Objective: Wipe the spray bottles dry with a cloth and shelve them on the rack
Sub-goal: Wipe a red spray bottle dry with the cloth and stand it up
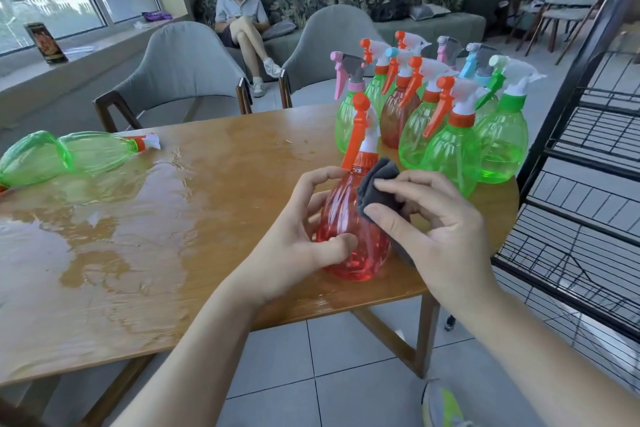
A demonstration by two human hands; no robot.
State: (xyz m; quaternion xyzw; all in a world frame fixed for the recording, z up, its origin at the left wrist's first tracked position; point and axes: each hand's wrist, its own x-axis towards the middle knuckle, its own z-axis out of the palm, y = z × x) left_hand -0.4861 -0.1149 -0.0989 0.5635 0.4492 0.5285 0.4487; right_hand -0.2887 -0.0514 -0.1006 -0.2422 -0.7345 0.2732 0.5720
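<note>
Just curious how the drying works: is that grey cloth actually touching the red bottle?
Touching. The head view shows the right hand pressing the grey cloth against the red bottle, no gap visible.

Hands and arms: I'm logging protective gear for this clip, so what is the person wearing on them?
Nothing visible. The left hand and right hand are bare, with no gloves, rings, watch or bands. Both forearms are uncovered to the frame's edge, with no sleeves in view.
</note>
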